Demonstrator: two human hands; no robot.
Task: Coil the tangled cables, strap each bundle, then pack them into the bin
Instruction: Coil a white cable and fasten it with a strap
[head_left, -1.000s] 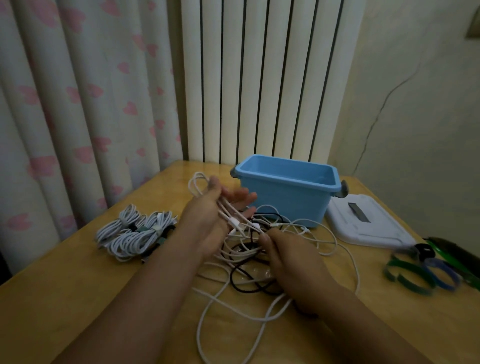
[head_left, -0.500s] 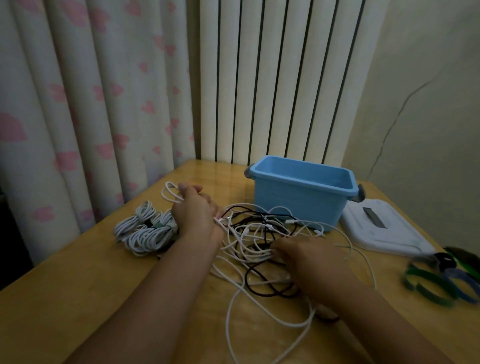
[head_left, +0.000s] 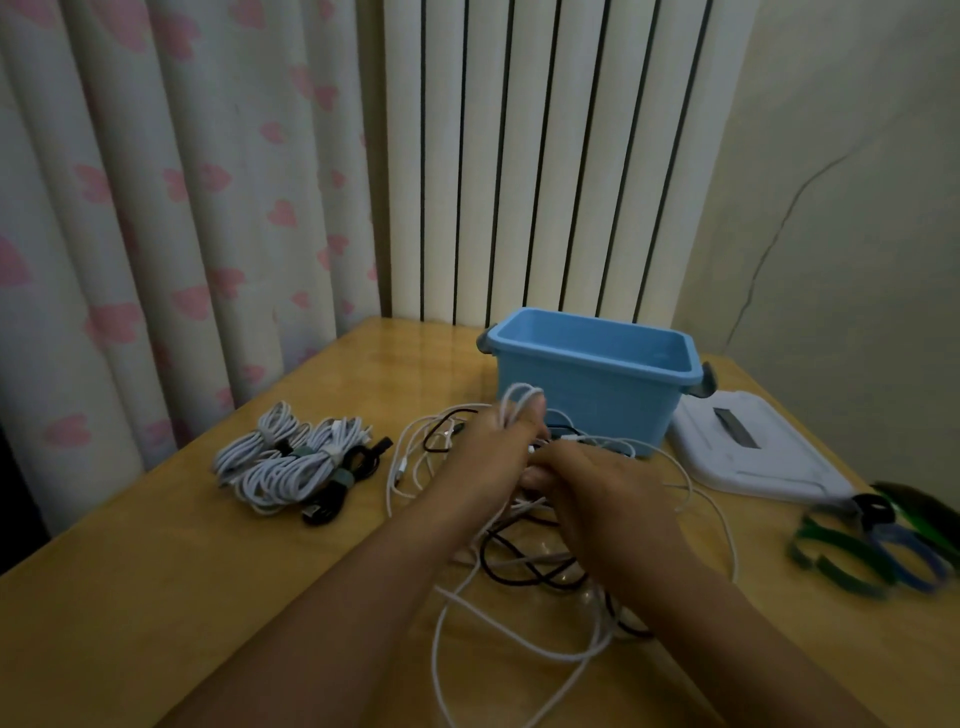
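Note:
A tangle of white and black cables lies on the wooden table in front of the blue bin. My left hand is closed around loops of a white cable that stick up above its fingers. Touching it on the right, my right hand grips strands of the same tangle. Several strapped bundles, white and black, lie together to the left. The bin stands open with nothing visible inside.
The bin's white lid lies flat to the right of the bin. Loose green, blue and black straps sit near the table's right edge. Curtains and a ribbed white panel close off the back; a cracked wall stands at right.
My left hand has moved right, from beside the strapped bundles to just in front of the bin, carrying white cable loops. My right hand rose from the tangle to meet it.

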